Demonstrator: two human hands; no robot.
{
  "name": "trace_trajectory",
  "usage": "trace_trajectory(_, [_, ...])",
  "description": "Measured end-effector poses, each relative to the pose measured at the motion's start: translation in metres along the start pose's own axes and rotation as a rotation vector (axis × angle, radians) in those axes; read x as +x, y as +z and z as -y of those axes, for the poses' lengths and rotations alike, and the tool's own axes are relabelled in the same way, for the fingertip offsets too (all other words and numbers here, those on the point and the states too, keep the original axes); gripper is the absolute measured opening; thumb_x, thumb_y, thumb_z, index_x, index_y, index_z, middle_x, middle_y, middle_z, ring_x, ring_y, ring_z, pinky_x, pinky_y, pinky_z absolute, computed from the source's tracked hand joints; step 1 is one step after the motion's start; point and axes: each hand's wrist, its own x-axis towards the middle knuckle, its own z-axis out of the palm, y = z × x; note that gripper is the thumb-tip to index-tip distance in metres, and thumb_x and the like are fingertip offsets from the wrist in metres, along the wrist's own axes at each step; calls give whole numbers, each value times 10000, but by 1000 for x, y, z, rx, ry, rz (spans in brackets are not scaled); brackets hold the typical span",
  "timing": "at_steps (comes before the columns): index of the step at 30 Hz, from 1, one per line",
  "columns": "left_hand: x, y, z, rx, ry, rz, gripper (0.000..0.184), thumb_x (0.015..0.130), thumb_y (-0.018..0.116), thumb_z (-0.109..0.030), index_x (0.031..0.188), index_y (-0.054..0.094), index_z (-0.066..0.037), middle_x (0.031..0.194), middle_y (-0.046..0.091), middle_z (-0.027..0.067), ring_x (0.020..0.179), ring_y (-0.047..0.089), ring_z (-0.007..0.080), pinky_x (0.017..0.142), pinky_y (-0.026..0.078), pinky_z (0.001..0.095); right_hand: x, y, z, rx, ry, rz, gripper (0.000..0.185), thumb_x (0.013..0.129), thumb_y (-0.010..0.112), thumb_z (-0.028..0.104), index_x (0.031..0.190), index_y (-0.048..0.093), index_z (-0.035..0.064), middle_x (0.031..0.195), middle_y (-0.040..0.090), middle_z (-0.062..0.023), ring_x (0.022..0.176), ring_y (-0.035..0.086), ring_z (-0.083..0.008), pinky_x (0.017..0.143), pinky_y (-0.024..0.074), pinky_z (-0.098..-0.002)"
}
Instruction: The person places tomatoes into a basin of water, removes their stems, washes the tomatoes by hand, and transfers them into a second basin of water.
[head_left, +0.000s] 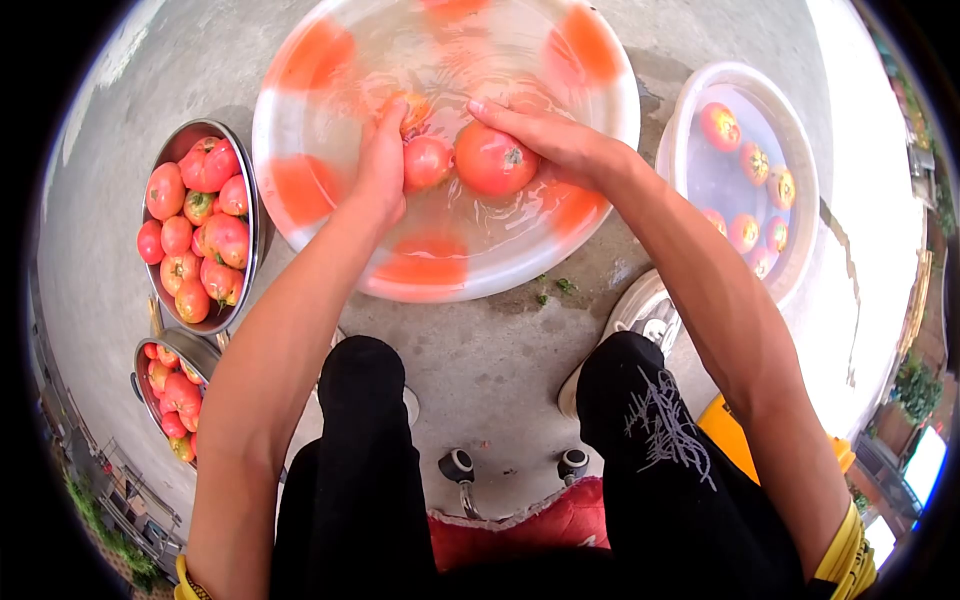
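Two bare hands reached into the water of the large basin [470, 285] in the head view, forearms slanting inward over its near rim. The left hand [383, 160] stood on edge, wrist straight, thumb pointing to the far rim; its fingers were under water (whether they gripped anything, I could not tell). By its thumb lay an orange-red tomato [416, 115], partly submerged. The right hand [548, 140] came in from the right edge, thumb stretched over the far side of the large tomato [490, 168], palm against its right flank; the grip was closed around that fruit, though the lower fingers were hidden.

The large tomato sat slightly right of the basin's middle, its stem scar turned up and rightward. It looked nearly round, with no clear long axis. Just beside its left flank was the small tomato [427, 162], also roundish.

Beyond the basin's left edge stood a metal bowl [252, 190] of tomatoes; past its right edge, a pale tub [808, 170] held more in water.
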Motion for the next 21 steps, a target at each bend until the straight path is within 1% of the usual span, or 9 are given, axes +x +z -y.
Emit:
trace_trajectory(4, [6, -3, 3, 136, 47, -65, 360, 976, 503, -378, 1137, 549, -59, 1063, 599, 76, 973, 591, 169, 880, 488, 329, 11, -5, -11, 72, -22, -32, 752, 861, 625, 578, 1321, 436, 13, 1270, 537, -147, 1101, 595, -215, 802, 550, -354])
trace_trajectory(7, [12, -8, 4, 235, 197, -2, 417, 970, 524, -325, 1233, 461, -8, 1083, 596, 102, 979, 582, 169, 861, 490, 325, 8, -4, -14, 21, -122, 0, 676, 861, 638, 549, 1279, 481, 41, 1214, 571, -126, 1061, 600, -196, 781, 551, -346])
trace_trajectory(9, [-1, 3, -12, 332, 137, -179, 394, 968, 524, -329, 1196, 492, -10, 1070, 594, 96, 972, 574, 159, 874, 474, 313, -1, 1, -5, -106, -113, 2, 610, 853, 652, 526, 1233, 535, 64, 1146, 599, -96, 996, 601, -174, 796, 540, -336])
trace_trajectory(10, [-1, 4, -15, 332, 137, -180, 394, 968, 524, -329, 1196, 492, -10, 1070, 594, 96, 972, 574, 159, 874, 474, 313, -6, 4, -1, -106, -113, 3, 610, 853, 652, 526, 1233, 535, 64, 1146, 599, -96, 996, 601, -174, 796, 540, -336])
trace_trajectory(13, [-2, 7, -31, 308, 227, -111, 392, 962, 529, -339, 1186, 503, -17, 1051, 600, 96, 958, 591, 165, 843, 496, 318, -16, 11, 14, -104, -72, -180, 617, 826, 666, 539, 1204, 570, 61, 1113, 608, -77, 967, 599, -162, 800, 524, -319])
trace_trajectory(16, [-13, 15, -56, 283, 120, 28, 376, 959, 532, -346, 1167, 521, -34, 1048, 606, 88, 938, 615, 167, 802, 526, 317, -26, 11, 29, -244, -104, -279, 657, 797, 682, 536, 1230, 567, 55, 1104, 619, -81, 987, 607, -169, 831, 507, -313])
trace_trajectory(18, [-24, 22, -70, 169, 34, 208, 368, 955, 539, -353, 1155, 544, -44, 1052, 618, 83, 923, 632, 165, 772, 550, 317, -40, 16, 42, -349, -334, -375, 677, 767, 713, 498, 1239, 558, 38, 1082, 639, -99, 1016, 619, -188, 848, 500, -322])
trace_trajectory(19, [-33, 26, -78, 168, 34, 214, 368, 955, 539, -353, 1155, 544, -44, 1052, 618, 83, 923, 632, 165, 772, 550, 317, -46, 17, 49, -351, -334, -381, 677, 767, 713, 498, 1239, 558, 38, 1082, 639, -99, 1016, 619, -188, 848, 500, -322])
trace_trajectory(21, [-52, 33, -93, 62, -78, 279, 345, 969, 520, -330, 1163, 559, -48, 1061, 632, 81, 925, 633, 156, 794, 551, 317, -60, 22, 65, -567, -532, -456, 661, 733, 745, 420, 1226, 554, 23, 1046, 659, -125, 995, 638, -208, 849, 507, -317])
